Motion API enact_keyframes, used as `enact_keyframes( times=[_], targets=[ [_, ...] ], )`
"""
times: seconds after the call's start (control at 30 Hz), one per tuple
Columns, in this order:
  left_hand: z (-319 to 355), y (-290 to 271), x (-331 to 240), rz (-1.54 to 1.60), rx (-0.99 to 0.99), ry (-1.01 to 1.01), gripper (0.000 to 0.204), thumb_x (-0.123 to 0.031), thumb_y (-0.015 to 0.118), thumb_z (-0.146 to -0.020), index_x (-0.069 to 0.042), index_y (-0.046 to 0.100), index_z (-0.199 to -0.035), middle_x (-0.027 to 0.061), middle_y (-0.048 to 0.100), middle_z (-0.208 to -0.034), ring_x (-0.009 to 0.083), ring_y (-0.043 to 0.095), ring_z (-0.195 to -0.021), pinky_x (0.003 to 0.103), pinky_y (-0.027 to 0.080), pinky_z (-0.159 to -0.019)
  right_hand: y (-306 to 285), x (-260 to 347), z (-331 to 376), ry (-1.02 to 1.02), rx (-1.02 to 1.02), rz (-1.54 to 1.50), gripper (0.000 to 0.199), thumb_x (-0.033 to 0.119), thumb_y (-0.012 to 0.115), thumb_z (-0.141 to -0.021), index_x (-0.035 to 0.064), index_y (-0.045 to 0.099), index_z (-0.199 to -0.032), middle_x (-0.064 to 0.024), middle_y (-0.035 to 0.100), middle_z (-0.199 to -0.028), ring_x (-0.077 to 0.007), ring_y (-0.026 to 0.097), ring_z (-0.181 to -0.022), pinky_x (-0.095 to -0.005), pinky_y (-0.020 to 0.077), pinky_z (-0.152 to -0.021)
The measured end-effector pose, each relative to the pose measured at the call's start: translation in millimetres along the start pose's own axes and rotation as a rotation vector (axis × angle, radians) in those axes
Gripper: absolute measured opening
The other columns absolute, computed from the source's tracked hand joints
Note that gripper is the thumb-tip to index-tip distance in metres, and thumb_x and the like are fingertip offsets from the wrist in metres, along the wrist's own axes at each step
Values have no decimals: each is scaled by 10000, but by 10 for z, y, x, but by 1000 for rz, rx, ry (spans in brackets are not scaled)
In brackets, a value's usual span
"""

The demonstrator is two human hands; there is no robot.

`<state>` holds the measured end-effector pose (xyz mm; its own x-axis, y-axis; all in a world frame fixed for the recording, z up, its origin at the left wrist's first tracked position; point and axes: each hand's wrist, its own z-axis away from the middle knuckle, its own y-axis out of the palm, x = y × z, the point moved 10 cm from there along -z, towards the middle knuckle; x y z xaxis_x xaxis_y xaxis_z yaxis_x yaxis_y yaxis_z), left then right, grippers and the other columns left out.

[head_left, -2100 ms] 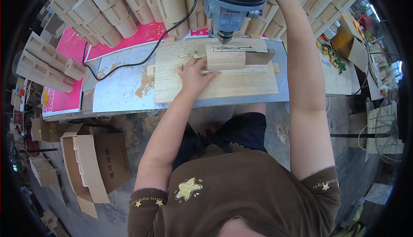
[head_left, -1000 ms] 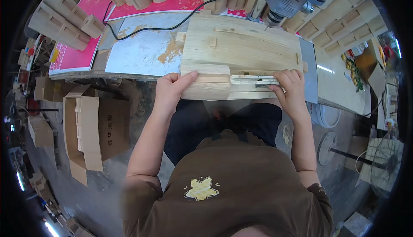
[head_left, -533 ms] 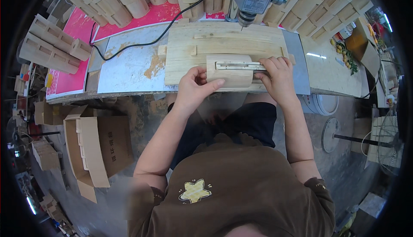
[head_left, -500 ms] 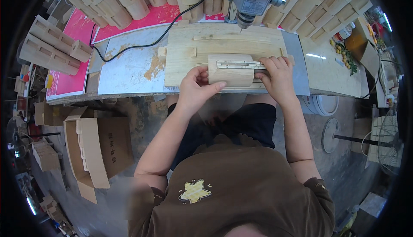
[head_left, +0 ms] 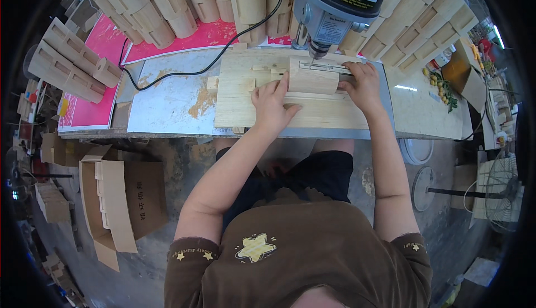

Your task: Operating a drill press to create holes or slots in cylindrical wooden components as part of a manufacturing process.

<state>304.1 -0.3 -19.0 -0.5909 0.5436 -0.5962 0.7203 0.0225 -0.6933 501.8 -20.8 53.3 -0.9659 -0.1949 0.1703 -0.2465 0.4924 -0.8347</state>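
A curved pale wooden piece (head_left: 312, 79) with a metal strip along its top lies on a wooden jig board (head_left: 245, 93) under the grey drill press head (head_left: 335, 6). My left hand (head_left: 272, 104) presses on the piece's left end with fingers spread over it. My right hand (head_left: 363, 84) holds its right end. The drill bit (head_left: 312, 56) points down just above the piece's far edge.
Stacks of similar curved wooden parts (head_left: 162, 1) fill the back of the bench and its left side (head_left: 67, 62). A black cable (head_left: 184, 70) crosses pink sheets (head_left: 89, 112). Open cardboard boxes (head_left: 117, 196) with wooden parts stand on the floor at left.
Both hands have slid the wooden piece away from the bench's near edge and under the drill head. The grip of each hand on its ends is unchanged.
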Motion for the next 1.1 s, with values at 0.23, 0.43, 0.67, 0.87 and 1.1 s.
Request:
enact_keyframes(
  times=[0.23, 0.43, 0.67, 0.87, 1.1],
  targets=[
    [4, -177, 264, -48, -70, -14, 758, -274, 805, -596, -118, 515, -1279, 54, 571, -1004, 252, 495, -1031, 447, 274, -943, 153, 182, -104, 55, 37, 0, 573, 171, 783, -626, 110, 558, -1149, -109, 640, -931, -301, 564, -980, -457, 338, -1019],
    [-82, -253, 387, -71, -83, -7, 632, -266, 804, -588, -163, 608, -1180, 3, 581, -886, 220, 503, -940, 419, 276, -888, 202, 240, -149, 124, 110, -40, 773, 117, 774, -645, 130, 406, -1324, -110, 622, -1008, -292, 569, -992, -441, 337, -1028],
    [-106, -259, 341, -90, -62, 17, 618, -263, 791, -612, -165, 605, -1193, 3, 572, -845, 216, 518, -893, 404, 289, -833, -1152, -275, -798, 139, -495, -712, 547, 99, 617, -850, 38, 362, -1330, -108, 554, -1123, -190, 557, -990, -320, 468, -819],
    [-93, -243, 372, -39, -36, 2, 556, -241, 775, -647, -139, 605, -1166, 7, 549, -798, 206, 536, -837, 384, 286, -804, -1395, -2, -1483, 180, -342, -471, 267, 231, 506, -912, -5, 609, -978, -142, 633, -822, -160, 581, -781, -302, 459, -707],
    [-87, -230, 385, -58, -37, 14, 562, -245, 769, -657, -143, 598, -1183, 7, 539, -786, 198, 533, -825, 376, 294, -793, -1571, 425, -813, 239, -224, 80, 182, 147, 609, -862, -7, 609, -957, -113, 568, -713, -209, 570, -644, -290, 450, -602]
  ],
)
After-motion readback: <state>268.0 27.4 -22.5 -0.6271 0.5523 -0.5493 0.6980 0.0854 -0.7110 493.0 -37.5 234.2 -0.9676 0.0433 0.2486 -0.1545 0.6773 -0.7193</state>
